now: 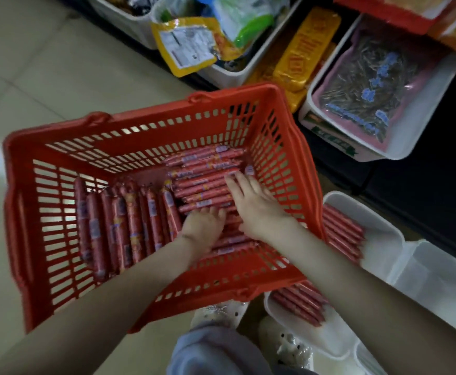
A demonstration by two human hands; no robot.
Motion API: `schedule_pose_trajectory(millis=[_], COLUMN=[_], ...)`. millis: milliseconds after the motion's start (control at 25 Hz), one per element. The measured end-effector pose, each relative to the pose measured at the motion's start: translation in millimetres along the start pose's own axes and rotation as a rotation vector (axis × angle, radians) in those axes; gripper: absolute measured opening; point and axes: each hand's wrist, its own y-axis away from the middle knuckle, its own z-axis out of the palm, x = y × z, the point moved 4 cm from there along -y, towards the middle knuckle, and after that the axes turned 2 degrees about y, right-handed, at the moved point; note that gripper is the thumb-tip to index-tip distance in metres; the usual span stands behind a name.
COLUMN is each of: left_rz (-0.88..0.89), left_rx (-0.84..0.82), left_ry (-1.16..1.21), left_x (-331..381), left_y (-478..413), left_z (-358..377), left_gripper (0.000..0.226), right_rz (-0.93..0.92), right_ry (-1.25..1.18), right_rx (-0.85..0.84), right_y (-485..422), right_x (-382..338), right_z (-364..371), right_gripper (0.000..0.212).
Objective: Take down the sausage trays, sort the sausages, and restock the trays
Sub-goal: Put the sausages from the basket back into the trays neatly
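Basket [151, 125], red slatted plastic, stands on the tiled floor [32, 63]. Motion blur leaves the sausage labels unreadable. The basket's near right corner covers part of two white trays: the far tray [383, 228] and the near tray [302, 331]. Each tray shows only part of a row of thin red sticks [343, 228], and those in the near tray are cut off by the basket wall. Forearms hide the near end of the right batch.

Left batch [129, 226]: red sausages on the basket bottom, side by side, with long axes running from the person outward.

Right batch [205, 171]: red sausages stacked crosswise, with long axes running left to right and the right ends tilted slightly away, near the basket's right wall.

Right hand [251, 201]: laid flat on the right batch, with fingers straight and slightly spread.

Left hand [203, 226]: resting on the same batch, just beside the right hand. Its fingers point away, and it cannot be told whether they curl round a sausage.

Shelf bins [235, 74] of blurred packets stand beyond the basket.
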Motion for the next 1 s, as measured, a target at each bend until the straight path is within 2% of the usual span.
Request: schedule_pose_trajectory(millis=[120,200,280,360,480,640,760,840,920,1000], left_rz=[-0.143,-0.190,-0.166,-0.157,-0.185,-0.191,-0.143,-0.096,-0.084,-0.110], left_rx=[0.139,0.209,0.171,0.159,0.174,0.137,0.147,0.132,0.149,0.230], left_ry=[-0.084,-0.090,-0.086,-0.056,-0.045,0.075,0.024,-0.025,-0.014,-0.009], left_x=[-37,-50,-50,-46,-44,-44,-40,-35,-30,-25], left_y=[13,15,10,4,-10,-20,-17,-11,3,21], left_z=[3,8,15,16,9,11,11,1,-21,-54], left_gripper=[0.046,0.073,0.084,0.083,0.075,0.060,0.050,0.047,0.045,0.041], right_rz=[-0.036,-0.026,-0.013,-0.025,-0.029,-0.009,-0.023,-0.028,-0.012,-0.041], right_ry=[0.176,0.242,0.289,0.308,0.300,0.155,0.175,0.167,0.115,0.124], right_rx=[-0.080,-0.036,0.059,0.082,0.024,-0.061,-0.111,-0.126,-0.113,-0.017], right_y=[-32,-50,-61,-67,-69,-69,-62,-53,-38,-17], right_x=[-17,-30,-38,-41,-39,-36,-35,-34,-32,-30], right_z=[25,34,33,31,37,44,46,43,23,-14], right_gripper=[0.106,0.100,0.092,0.087,0.073,0.061,0.057,0.043,0.034,0.031])
